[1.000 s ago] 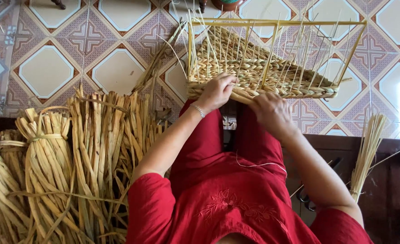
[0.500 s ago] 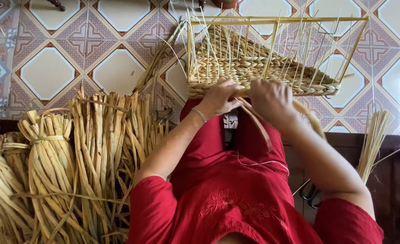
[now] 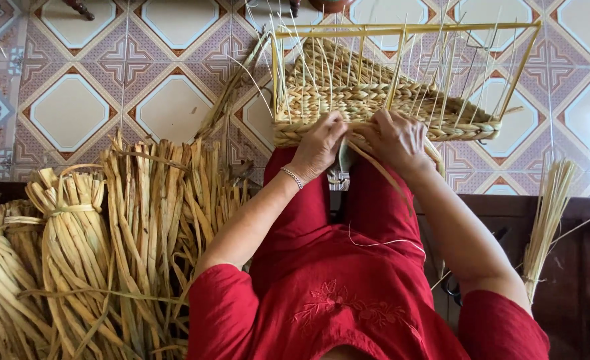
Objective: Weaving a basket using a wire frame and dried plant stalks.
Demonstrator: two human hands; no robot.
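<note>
A half-woven straw basket [image 3: 375, 100] on a thin yellow frame rests against my knees, over the tiled floor. My left hand [image 3: 319, 145] presses on the basket's near woven edge and pinches a flat straw strand [image 3: 388, 175] there. My right hand [image 3: 396, 139] sits right beside it on the same edge, fingers closed on that strand, which trails down over my red-clad lap. A thin bracelet circles my left wrist.
Bundles of dried straw [image 3: 81, 247] lie tied in sheaves at my left. A thinner bunch of pale reed stalks [image 3: 549, 213] leans at my right on a dark wooden bench [image 3: 575, 267]. Patterned floor tiles [image 3: 75, 107] lie beyond.
My hands have drawn together at the middle of the basket's near edge. My right hand moved left and up from the lap side, pulling the strand with it.
</note>
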